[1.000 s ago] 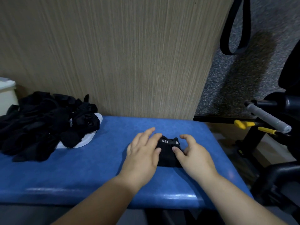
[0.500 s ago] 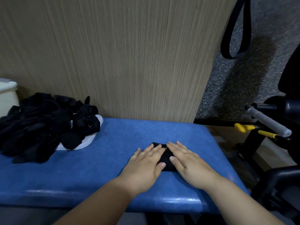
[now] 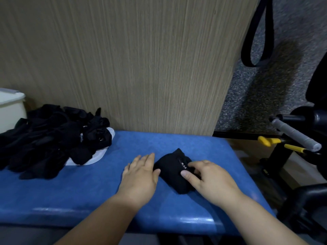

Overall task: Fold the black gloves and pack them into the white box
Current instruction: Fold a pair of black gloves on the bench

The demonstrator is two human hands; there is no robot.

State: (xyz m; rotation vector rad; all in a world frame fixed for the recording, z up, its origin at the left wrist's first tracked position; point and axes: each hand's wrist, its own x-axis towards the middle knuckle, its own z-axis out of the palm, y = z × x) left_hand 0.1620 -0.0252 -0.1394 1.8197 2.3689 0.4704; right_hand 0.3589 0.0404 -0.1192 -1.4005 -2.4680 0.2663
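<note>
Blue, faintly pebbled padding covers the bench (image 3: 79, 188), its rounded front edge catching a glossy highlight. On it, right of centre, lies the folded glove (image 3: 172, 172), a compact, soft black fabric bundle with a small white-lettered tab on top. The left hand (image 3: 139, 177) lies flat beside it, fingers straight and together, thumb touching the bundle's left edge. The right hand (image 3: 208, 179) clamps the glove's right side, thumb pressed on top and fingers curled over by the tab. Far left, the pile of gloves (image 3: 47, 142) forms a crumpled black heap partly over a smooth white sheet (image 3: 104, 152). The white box (image 3: 10, 106), matte with a rounded rim, stands behind the heap at the frame's edge. A finely streaked wood-grain panel (image 3: 123, 59) rises behind the bench.
</note>
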